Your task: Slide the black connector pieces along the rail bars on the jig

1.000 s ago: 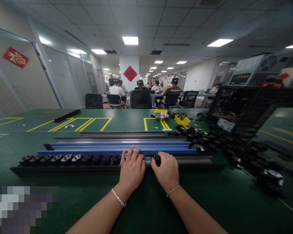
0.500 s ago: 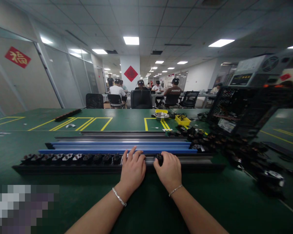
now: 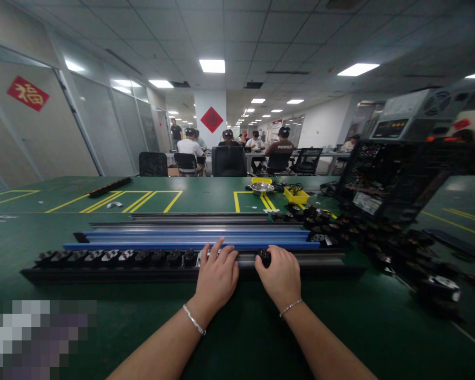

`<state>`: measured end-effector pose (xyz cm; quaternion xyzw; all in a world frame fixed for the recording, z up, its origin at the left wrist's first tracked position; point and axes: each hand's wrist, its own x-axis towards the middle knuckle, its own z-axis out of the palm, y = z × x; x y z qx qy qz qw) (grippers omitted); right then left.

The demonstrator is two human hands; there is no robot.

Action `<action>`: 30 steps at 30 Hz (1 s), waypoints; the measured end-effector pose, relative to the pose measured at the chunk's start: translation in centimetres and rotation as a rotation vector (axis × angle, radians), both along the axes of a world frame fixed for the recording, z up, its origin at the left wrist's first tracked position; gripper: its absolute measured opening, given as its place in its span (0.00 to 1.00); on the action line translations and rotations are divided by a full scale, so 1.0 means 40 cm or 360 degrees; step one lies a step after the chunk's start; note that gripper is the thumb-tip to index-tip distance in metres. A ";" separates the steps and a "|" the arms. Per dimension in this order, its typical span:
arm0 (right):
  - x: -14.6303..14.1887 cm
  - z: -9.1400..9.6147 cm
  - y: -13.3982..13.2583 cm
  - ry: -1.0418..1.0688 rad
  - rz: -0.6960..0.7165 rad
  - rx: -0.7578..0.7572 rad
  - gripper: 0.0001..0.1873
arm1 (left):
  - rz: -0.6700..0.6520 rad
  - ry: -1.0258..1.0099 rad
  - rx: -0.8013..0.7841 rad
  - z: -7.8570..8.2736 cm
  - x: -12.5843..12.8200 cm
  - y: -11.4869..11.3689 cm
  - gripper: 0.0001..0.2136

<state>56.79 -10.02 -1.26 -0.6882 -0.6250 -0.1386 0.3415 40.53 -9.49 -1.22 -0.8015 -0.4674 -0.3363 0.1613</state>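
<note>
A long black rail point(image 3: 114, 275) lies across the bench in front of me. Along its left part stands a row of small black and white plug-like modules point(image 3: 142, 256). My left hand point(image 3: 217, 269) rests on the rail at the right end of this row, its fingers stretched and slightly apart over a whitish module point(image 3: 200, 258) that it partly hides. To the right, my right hand point(image 3: 280, 272) pinches a small round black module point(image 3: 265, 257) between thumb and fingers, at the bare grey channel point(image 3: 247, 259) of the rail. The module's underside is hidden.
Behind the rail lie blue and silver rails point(image 3: 198, 246). A heap of black modules point(image 3: 380, 243) spreads at the right, below an open computer case point(image 3: 380, 179). Farther back are a metal bowl point(image 3: 262, 188) and a yellow tray point(image 3: 296, 196). People sit at far desks.
My right hand has shifted slightly right along the rail with the black module in its grip. My left hand has barely moved, also a touch to the right.
</note>
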 end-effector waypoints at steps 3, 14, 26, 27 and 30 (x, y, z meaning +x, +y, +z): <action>0.010 0.003 -0.002 -0.0042 -0.0017 -0.0035 0.11 | 0.0013 0.0017 0.0004 0.005 0.001 -0.003 0.13; 0.055 -0.006 -0.002 -0.0081 0.0217 -0.0125 0.17 | 0.0009 0.0085 -0.0072 0.006 0.001 0.002 0.14; 0.053 -0.022 -0.004 -0.0057 0.0090 -0.0017 0.19 | 0.0015 0.0066 -0.0029 0.004 0.002 0.001 0.13; 0.054 -0.022 -0.005 -0.0059 0.0076 -0.0011 0.19 | 0.0015 0.0064 -0.0030 0.004 0.002 0.001 0.13; 0.060 -0.023 -0.005 -0.0053 0.0048 0.0003 0.18 | 0.0011 0.0059 -0.0013 0.004 0.002 0.002 0.13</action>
